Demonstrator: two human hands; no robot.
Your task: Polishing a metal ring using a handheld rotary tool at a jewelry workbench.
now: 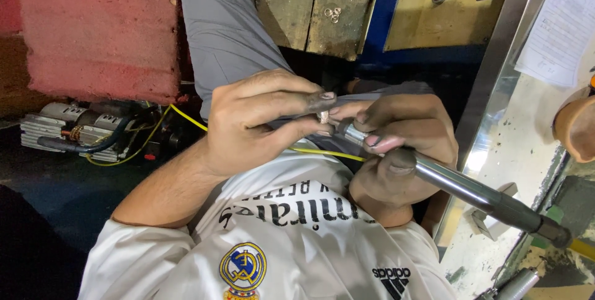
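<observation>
Shirt: white jersey (279, 244) with a round crest, nearest the camera, filling the near middle of the view.
Left hand: left hand (260, 120) sits left of centre above the jersey, its grip pinched closed with thumb and forefinger on a small ring (323, 116), a pale metal piece that shows only partly between the fingertips.
Right hand: right hand (396, 145) lies just right of the left one, fingertips touching it, its grip wrapped tight around a metal handpiece (458, 182).
Handpiece: grey steel shaft running from the pinched ring down toward the near right, ending in a darker collar; its tip meets the ring.
Cord: yellow cable (186, 117) passes behind the hands from the left.
Left floor: finned grey motor unit (68, 129) with a dark hose lies on the dark floor, under a pink block (99, 27).
Far middle: grey trouser leg (223, 21) beside a worn wooden surface (310, 15) that carries loose small rings (333, 13).
Far right: yellow cabinet panel (446, 2) with an orange switch, then paper sheets (558, 27) on the wall.
</observation>
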